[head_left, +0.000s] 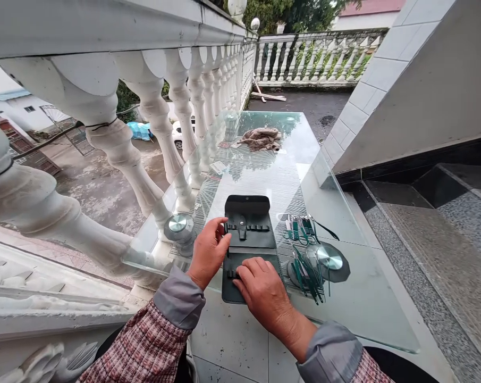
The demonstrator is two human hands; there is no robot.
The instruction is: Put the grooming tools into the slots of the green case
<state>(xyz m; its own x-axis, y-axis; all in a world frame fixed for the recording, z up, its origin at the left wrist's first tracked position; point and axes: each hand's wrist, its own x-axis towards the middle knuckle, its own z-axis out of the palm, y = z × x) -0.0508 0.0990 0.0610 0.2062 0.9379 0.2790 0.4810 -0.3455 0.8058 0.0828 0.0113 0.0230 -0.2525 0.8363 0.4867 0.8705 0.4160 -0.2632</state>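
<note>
Glass worktop point(344, 298) by a balustrade, frame centre: left hand point(208, 252) steadies the open case point(249, 244), grip loose, while right hand point(262, 287) presses flat, unclosed, on its lower flap beside green tools point(307, 266).

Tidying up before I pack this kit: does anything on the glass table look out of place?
Yes. The black case lies open with its loops empty under both hands; the green tools are heaped loose beside it. A crumpled cloth sits at the far end of the glass table.

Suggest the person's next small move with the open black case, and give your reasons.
Probably the right hand reaches to the green tools lying right of the black case and lifts one. The case's loops look empty, and both hands, the left hand too, rest on it holding nothing.
</note>
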